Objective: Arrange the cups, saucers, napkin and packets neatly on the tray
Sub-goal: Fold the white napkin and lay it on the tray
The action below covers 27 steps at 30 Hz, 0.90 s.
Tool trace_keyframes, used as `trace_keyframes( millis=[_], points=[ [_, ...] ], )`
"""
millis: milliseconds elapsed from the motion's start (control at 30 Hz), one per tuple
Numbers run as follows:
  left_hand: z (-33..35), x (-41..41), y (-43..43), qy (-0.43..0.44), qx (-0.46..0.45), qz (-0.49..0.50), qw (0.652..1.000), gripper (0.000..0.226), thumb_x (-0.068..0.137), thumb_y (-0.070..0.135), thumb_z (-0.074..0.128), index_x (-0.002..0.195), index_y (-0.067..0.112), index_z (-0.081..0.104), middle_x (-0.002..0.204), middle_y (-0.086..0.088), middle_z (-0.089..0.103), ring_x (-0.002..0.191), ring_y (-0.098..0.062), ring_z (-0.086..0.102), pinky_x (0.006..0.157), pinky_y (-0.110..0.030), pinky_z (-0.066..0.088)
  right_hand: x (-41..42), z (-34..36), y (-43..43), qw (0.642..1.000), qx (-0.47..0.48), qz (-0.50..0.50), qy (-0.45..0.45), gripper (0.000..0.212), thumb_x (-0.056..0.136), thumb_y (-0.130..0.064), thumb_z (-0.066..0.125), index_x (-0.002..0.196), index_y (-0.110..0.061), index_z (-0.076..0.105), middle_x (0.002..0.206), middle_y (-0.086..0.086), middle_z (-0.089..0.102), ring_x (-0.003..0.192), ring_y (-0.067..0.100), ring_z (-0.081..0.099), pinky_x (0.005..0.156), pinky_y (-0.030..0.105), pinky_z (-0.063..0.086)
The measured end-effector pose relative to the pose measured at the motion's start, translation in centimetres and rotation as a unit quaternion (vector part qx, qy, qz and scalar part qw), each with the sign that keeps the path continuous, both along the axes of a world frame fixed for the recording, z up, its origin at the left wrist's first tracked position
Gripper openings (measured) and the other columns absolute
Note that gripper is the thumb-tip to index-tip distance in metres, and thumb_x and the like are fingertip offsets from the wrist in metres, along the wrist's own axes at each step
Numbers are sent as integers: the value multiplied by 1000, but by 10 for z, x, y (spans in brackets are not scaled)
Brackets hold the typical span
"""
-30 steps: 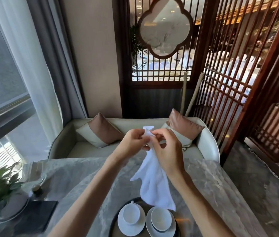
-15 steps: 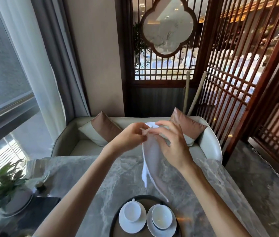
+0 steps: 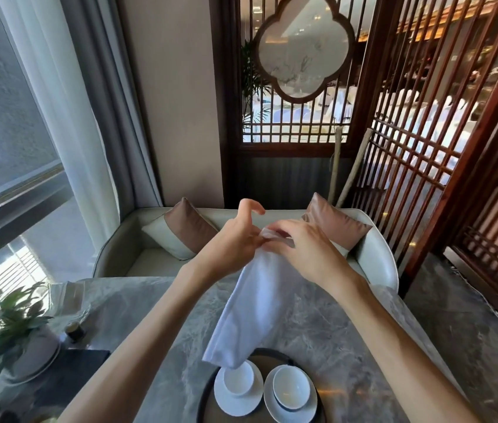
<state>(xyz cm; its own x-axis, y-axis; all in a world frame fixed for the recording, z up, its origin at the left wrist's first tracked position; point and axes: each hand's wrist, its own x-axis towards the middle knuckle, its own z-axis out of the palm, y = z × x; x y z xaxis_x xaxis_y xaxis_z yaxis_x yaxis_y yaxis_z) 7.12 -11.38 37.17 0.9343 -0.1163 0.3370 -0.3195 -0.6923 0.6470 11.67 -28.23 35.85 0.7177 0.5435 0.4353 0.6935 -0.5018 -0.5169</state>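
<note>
Where the grey marble surface (image 3: 348,346) reaches its nine o'clock edge, a potted plant (image 3: 6,328) stands, with a dark mat (image 3: 67,370) just beside it toward six o'clock. The left hand (image 3: 235,242) pinches the top edge of the white napkin (image 3: 250,306), its index finger lifted and curled clear of the cloth. The napkin hangs slanting down toward seven o'clock. Its lower end lies in front of the far rim of the left cup (image 3: 238,381); whether they touch cannot be told. At six o'clock the round dark tray (image 3: 204,398) carries that cup upright on the left saucer (image 3: 235,406) and the right cup (image 3: 292,392) upright on the right saucer (image 3: 290,416), side by side. The right hand (image 3: 305,251), close against the left hand at the napkin's top, lays its fingers over the cloth and grips it.
</note>
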Motion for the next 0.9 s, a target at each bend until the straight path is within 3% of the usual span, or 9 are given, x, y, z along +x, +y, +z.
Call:
trace_keyframes(
  millis=[100,167,267,367,533,600,667,767,900],
  points=[
    [1,-6,6,4,-18,1,1000,30,97,14,57,116,18,33,86,-14,72,78,-26,66,68,-25,52,-4,1,6,1000,24,0,-15,21,92,-37,65,110,-30,74,98,-16,70,92,2,64,80,17,50],
    [0,-8,13,19,-21,2,1000,31,95,18,59,117,21,37,91,-6,71,85,-20,67,72,-22,53,-5,4,7,998,56,2,-21,16,89,-35,69,102,-30,77,90,-20,72,90,-3,65,79,15,51],
    [-13,-10,26,57,74,10,996,21,92,21,59,112,21,51,101,3,65,99,-21,63,91,-38,49,3,15,-1,993,117,3,9,14,85,-25,75,98,-23,79,81,-29,67,87,-19,60,74,1,43],
    [-46,-11,37,139,104,-6,985,16,92,16,57,106,13,62,105,-4,69,104,-27,62,96,-43,47,19,26,-20,986,151,-13,67,14,86,-26,74,98,-19,78,87,-16,75,85,-7,67,87,14,45],
    [-97,-17,56,229,32,1,973,21,96,22,57,113,10,64,108,-12,70,100,-27,65,91,-43,51,40,20,-66,969,199,-50,137,19,84,-37,72,100,-28,76,91,-15,75,95,-4,67,78,11,49],
    [-103,-19,65,224,-31,-1,974,20,94,26,64,105,10,68,96,-8,71,85,-15,63,83,-39,51,44,13,-82,961,220,-55,157,14,78,-44,72,90,-36,76,90,-16,76,85,-6,68,68,7,51],
    [-98,-21,72,214,-119,14,970,21,89,29,70,91,8,72,81,0,69,72,-9,62,70,-30,51,49,4,-96,950,247,-63,179,6,82,-37,71,85,-39,76,91,-15,77,82,-4,70,64,7,52],
    [-87,-20,81,187,-262,17,947,28,87,30,70,101,5,73,98,-12,76,88,-24,73,81,-34,57,56,-11,-111,936,282,-81,196,22,88,-22,69,85,-42,77,94,-12,78,83,-2,72,62,9,53],
    [-79,-12,82,186,-357,7,916,38,90,35,64,106,1,72,108,-24,72,97,-29,70,92,-44,55,61,-27,-122,912,324,-102,229,17,74,-42,73,90,-41,77,98,-11,78,90,3,74,64,12,55]
  ],
)
